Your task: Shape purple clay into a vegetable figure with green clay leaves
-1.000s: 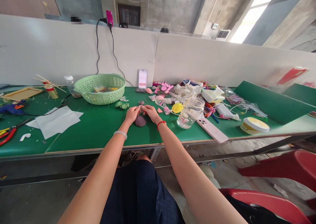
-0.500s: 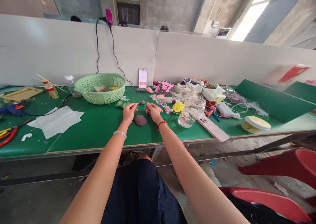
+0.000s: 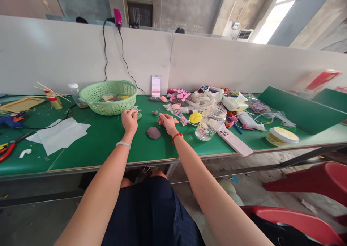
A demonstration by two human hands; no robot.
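Observation:
My left hand (image 3: 130,121) is at the small green lumps (image 3: 139,115), its fingers pinched together and partly hiding them. What lies between those fingertips is too small to make out. Between my hands a flattish dark purple lump, clay-like, (image 3: 154,133) rests on the green tabletop. A smaller purple piece (image 3: 155,113) sits just behind it. My right hand (image 3: 167,123) is closed around a thin needle-like stick (image 3: 159,110) whose tip points up and away from me. Pinkish bits (image 3: 176,121) show just beyond the right fingers.
A green plastic basket (image 3: 110,106) stands behind my left hand, with white paper sheets (image 3: 61,134) and pliers (image 3: 11,146) farther left. To the right are a clear jar (image 3: 210,124), a pink phone (image 3: 235,143), a lidded tub (image 3: 282,135) and heaped wrappers (image 3: 204,99).
My left hand has moved left, from near the right hand to the green lumps. My right hand stays almost in place with the thin stick.

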